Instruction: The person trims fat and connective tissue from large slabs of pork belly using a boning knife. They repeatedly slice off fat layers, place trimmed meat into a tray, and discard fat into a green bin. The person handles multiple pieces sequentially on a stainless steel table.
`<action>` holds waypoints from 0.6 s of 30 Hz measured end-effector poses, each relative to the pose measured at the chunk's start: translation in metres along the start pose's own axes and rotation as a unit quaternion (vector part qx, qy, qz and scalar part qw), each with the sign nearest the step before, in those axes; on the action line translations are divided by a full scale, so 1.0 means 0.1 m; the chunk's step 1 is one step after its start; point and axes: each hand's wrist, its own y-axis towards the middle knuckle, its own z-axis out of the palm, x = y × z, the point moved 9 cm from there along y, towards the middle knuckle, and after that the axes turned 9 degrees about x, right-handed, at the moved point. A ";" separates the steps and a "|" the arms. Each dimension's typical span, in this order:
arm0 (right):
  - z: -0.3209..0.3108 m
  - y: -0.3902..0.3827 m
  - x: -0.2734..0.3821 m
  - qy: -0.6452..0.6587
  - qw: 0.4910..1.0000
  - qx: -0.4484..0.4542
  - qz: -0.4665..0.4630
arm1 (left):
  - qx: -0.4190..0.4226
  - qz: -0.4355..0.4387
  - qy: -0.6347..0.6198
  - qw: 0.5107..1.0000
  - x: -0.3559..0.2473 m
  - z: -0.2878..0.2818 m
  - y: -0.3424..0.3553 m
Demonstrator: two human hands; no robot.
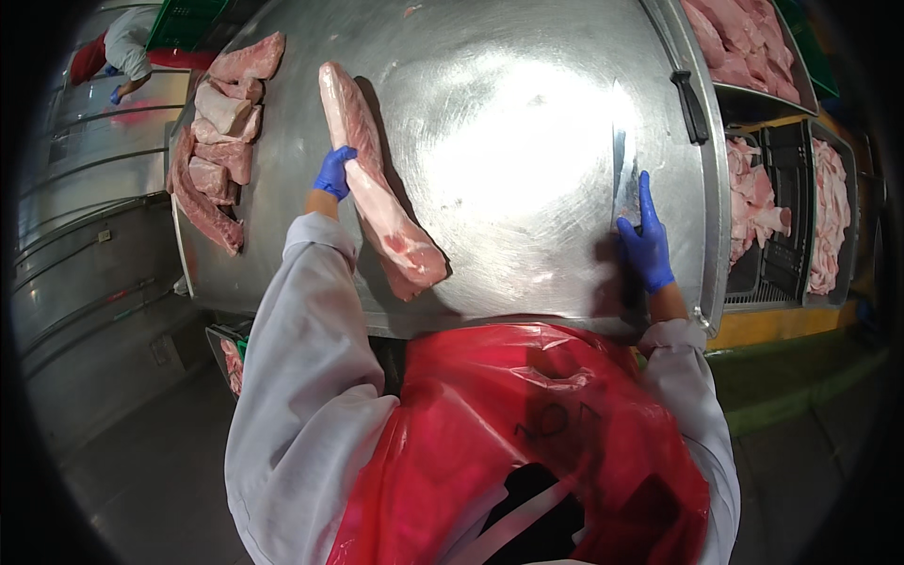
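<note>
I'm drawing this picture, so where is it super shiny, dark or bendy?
Head view: white glare covers the middle of the metal table, and the tip of the knife by the right hand is hard to see; head view: a dark shadow runs along the right side of the long piece of meat; head view: straight edges curve near the black rim.

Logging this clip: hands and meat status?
Left blue-gloved hand gripping long pale-pink meat slab. Right blue-gloved hand at steel-bladed knife, grip unclear. Smaller pink meat pieces apart, left.
</note>
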 end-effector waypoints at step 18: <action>1.78 2.90 1.89 0.076 0.986 0.148 -0.022 | -0.075 0.343 0.633 0.690 -0.79 1.36 0.35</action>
